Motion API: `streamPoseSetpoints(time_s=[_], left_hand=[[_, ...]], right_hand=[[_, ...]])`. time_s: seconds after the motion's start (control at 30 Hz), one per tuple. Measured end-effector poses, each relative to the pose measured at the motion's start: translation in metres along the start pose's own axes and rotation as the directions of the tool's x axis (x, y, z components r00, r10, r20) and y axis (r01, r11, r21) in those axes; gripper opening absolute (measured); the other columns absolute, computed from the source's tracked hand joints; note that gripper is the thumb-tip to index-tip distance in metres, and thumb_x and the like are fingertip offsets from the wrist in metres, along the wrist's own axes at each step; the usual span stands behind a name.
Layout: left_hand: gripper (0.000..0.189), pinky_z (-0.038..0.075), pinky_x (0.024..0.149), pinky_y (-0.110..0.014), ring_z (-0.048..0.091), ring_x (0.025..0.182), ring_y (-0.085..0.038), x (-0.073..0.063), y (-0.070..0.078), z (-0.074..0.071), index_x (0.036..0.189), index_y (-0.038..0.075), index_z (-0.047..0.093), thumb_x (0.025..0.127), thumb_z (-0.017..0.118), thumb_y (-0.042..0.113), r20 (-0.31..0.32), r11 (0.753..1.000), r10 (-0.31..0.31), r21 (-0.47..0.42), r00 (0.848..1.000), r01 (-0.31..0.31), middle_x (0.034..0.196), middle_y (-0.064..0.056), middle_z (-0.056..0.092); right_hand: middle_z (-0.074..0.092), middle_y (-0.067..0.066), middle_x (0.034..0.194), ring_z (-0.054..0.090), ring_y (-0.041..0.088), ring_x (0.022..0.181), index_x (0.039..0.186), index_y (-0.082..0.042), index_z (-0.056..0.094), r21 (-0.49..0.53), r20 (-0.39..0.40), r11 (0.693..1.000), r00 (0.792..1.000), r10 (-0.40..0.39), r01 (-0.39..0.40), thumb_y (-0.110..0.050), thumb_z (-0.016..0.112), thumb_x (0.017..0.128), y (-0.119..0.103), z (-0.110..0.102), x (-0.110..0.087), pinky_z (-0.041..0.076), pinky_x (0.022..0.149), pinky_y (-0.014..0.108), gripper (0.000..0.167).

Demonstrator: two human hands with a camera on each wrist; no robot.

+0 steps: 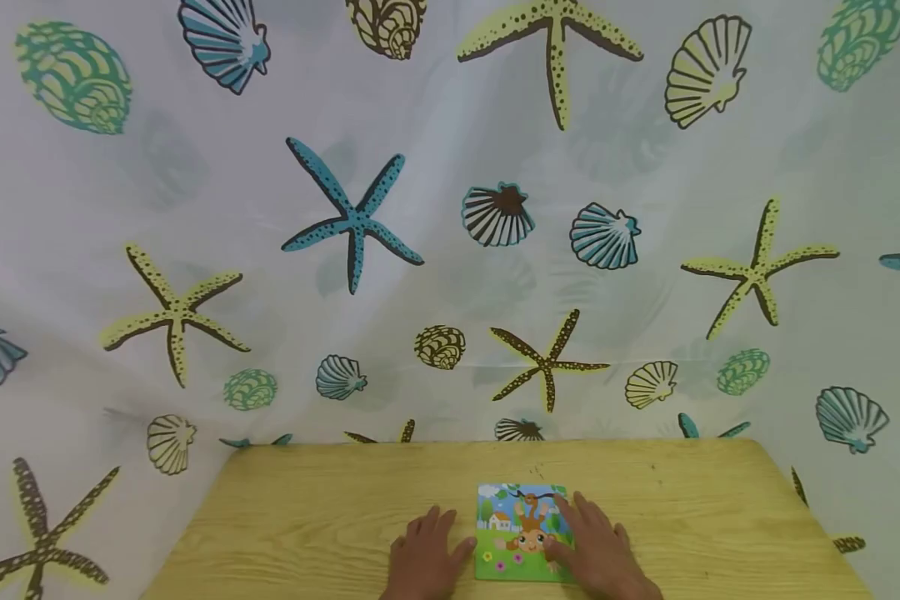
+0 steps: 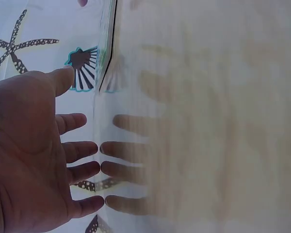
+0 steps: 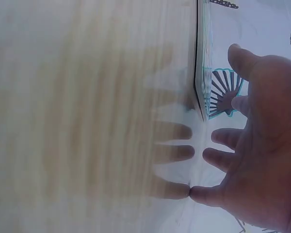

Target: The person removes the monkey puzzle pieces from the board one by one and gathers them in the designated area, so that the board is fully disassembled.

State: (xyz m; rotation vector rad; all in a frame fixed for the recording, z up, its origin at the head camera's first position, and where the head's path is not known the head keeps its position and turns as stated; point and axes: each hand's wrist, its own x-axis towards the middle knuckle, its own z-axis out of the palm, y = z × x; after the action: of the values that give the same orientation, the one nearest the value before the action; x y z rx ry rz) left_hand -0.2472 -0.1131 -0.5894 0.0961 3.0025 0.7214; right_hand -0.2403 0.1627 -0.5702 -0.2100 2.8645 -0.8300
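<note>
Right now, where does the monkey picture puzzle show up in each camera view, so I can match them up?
Head: the puzzle lies flat at bottom centre on the wooden table, between the left hand and right hand.
Left wrist: only its thin edge shows, top, left of centre.
Right wrist: its edge runs down from the top, right of centre.
Shared landmark: the table's pale wood grain.

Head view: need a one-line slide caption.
Two hands on a wooden table: left hand flat beside a cartoon puzzle board, right hand resting on its right edge, seashell-print curtain behind.
</note>
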Motion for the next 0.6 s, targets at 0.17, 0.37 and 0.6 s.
streamPoseSetpoints(time_s=[0.17,0.37,0.6], left_hand=[[0.063,0.031,0.098,-0.07,0.04,0.134,-0.042,0.006,0.015,-0.005,0.139,0.015,0.05,0.093,0.051,0.058,0.03,0.999,0.049,-0.016,0.998,-0.048,0.149,-0.016,0.043],[0.062,0.031,0.1,-0.068,0.038,0.136,-0.041,0.01,0.025,-0.008,0.141,0.016,0.048,0.095,0.048,0.058,0.041,0.996,0.083,0.014,0.996,-0.084,0.151,-0.015,0.04],[0.06,0.031,0.1,-0.068,0.039,0.135,-0.04,0.014,0.029,-0.007,0.14,0.016,0.049,0.095,0.049,0.056,0.062,0.995,0.092,0.019,0.994,-0.093,0.15,-0.015,0.041]], right_hand=[[0.027,0.014,0.159,0.025,0.042,0.144,0.152,-0.023,0.033,0.006,0.026,1.0,1.0,0.004,-0.004,-0.058,0.053,0.092,-0.002,-0.001,0.002,0.016,0.1,0.078,0.073],[0.028,0.014,0.158,0.027,0.042,0.144,0.151,-0.023,0.034,-0.019,0.014,1.0,1.0,0.001,0.0,-0.055,0.054,0.093,-0.006,-0.002,0.001,0.015,0.101,0.079,0.069],[0.029,0.015,0.157,0.027,0.042,0.143,0.151,-0.022,0.035,-0.053,0.019,0.998,1.0,-0.017,0.018,-0.056,0.053,0.093,-0.007,0.002,0.001,0.015,0.101,0.079,0.069]])
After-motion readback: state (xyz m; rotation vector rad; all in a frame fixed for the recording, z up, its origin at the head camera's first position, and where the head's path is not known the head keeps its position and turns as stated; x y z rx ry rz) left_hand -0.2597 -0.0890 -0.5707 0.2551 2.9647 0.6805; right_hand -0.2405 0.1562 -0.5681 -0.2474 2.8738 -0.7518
